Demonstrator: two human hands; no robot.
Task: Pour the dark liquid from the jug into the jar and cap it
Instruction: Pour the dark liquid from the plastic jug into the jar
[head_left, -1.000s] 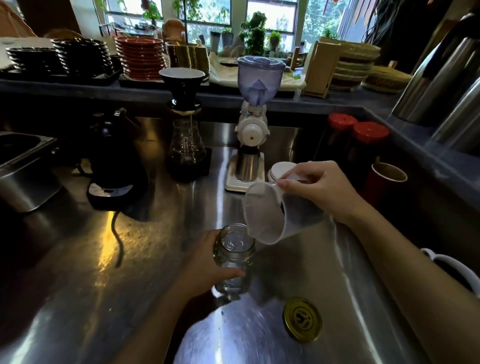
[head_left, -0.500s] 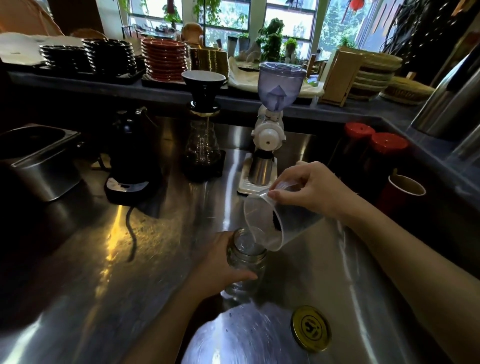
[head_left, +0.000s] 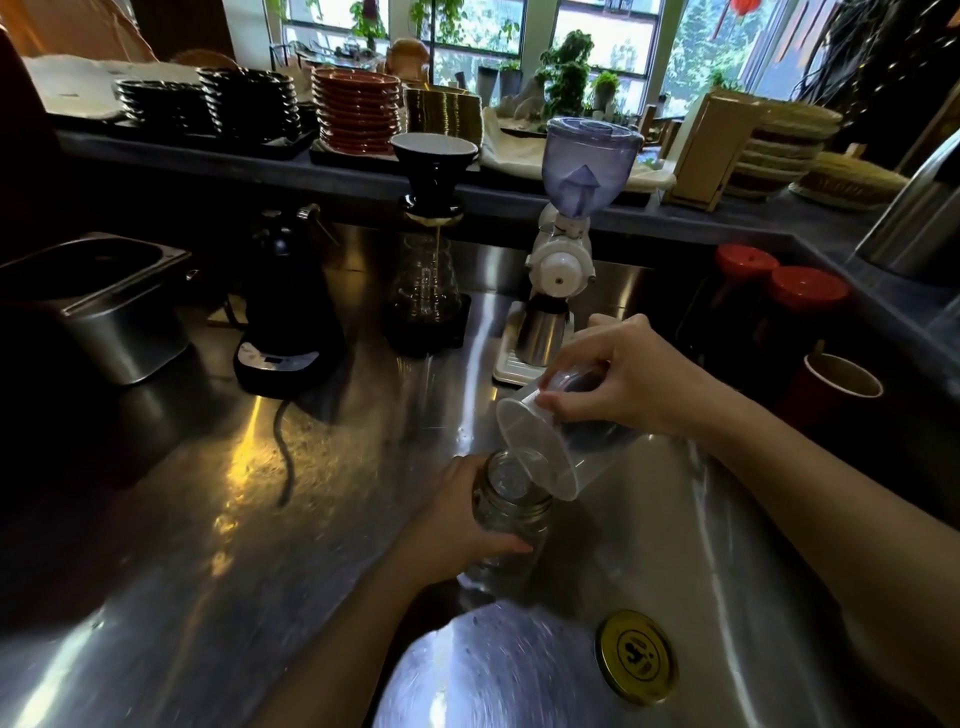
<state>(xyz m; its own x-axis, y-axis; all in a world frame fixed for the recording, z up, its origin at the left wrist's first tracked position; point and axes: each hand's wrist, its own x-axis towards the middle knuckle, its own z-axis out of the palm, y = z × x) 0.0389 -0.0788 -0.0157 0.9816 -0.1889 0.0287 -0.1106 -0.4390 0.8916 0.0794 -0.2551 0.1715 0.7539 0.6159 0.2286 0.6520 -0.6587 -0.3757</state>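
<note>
A clear glass jar (head_left: 511, 514) stands upright on the steel counter, and my left hand (head_left: 457, 525) is wrapped around its left side. My right hand (head_left: 631, 376) grips a translucent plastic jug (head_left: 550, 441) that is tipped steeply, its spout over the jar's open mouth. Whether liquid is flowing I cannot tell. The jar's gold lid (head_left: 636, 657) with a black logo lies flat on the counter to the jar's lower right, apart from both hands.
Behind the jar stand a white coffee grinder (head_left: 563, 249), a pour-over dripper on a glass carafe (head_left: 431, 260) and a black kettle on its base (head_left: 285, 312). Red-lidded jars (head_left: 779, 306) and a red cup (head_left: 836, 384) are at right, a steel pan (head_left: 104, 306) at left.
The jug has tipped further and come down so its spout sits right over the jar mouth. My left hand keeps hold of the jar. The lid has not moved.
</note>
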